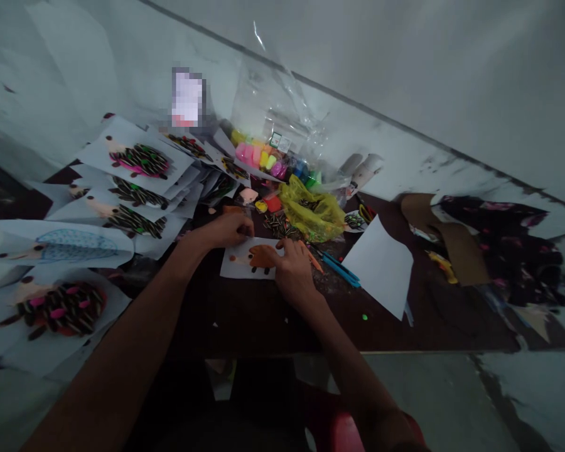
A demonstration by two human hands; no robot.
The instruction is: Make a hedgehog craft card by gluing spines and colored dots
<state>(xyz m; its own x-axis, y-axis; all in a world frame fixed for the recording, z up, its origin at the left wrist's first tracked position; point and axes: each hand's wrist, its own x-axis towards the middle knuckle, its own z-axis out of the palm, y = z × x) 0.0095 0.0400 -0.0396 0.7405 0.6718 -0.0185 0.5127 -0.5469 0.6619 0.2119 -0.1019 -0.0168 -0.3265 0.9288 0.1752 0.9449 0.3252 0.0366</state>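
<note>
Paper in a small white sheet (228, 271) lies on the dark table (254, 326) straight in front of the person, between the two hands, where both can reach it easily. On it sits a patch of brown clay (262, 257) with small dark feet along its lower side. The left hand (236, 230) rests at the sheet's upper left edge, fingers curled together, probably to steady the paper; whether they pinch anything cannot be told. The right hand (294, 267) lies over the right end, fingers bent and thumb against the clay, perhaps to press it flat; what is under the palm is hidden. Loose seeds (277, 225) and a yellow bag (313, 216) sit just beyond, seemingly set there for easy reach. Blue scissors-like tools (341, 270) and a blank sheet (381, 267) lie to the right, clear of the hands. Seed-covered pictures (141, 160) are spread at the left, mostly face up, likely so their raised surfaces are not crushed.
</note>
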